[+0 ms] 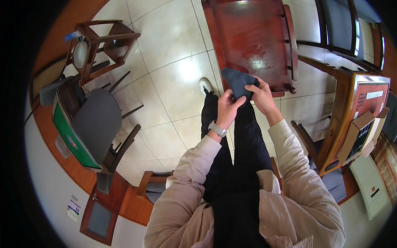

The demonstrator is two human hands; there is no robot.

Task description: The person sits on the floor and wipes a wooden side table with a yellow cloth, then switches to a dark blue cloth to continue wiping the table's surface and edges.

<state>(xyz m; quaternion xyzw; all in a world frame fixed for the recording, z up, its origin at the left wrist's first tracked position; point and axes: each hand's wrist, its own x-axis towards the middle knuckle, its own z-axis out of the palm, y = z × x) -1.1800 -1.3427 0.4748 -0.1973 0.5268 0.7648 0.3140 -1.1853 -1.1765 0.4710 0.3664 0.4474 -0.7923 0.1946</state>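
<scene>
Both hands hold a dark blue-grey cloth (238, 83), bunched into a rounded, tapering shape. On its near side, my left hand (228, 107) pinches the lower edge between thumb and fingers. My right hand (263, 96) grips the right end, thumb on top and fingers behind. The cloth overlaps the near left corner of a glossy red-brown wooden table (248, 37), whose surface shows streaky shiny patches. My right trouser leg (249, 133) runs up beneath the hands, and the foot is not distinguishable. A white shoe (204, 86) is on my left foot.
At left are a wooden stand (108, 38) with a white bowl (81, 55), a grey chair (97, 124) and a green-topped table (69, 139). At right, an open cardboard box (356, 136) rests on a wooden table (336, 124). Black-framed chairs (341, 28) stand at upper right.
</scene>
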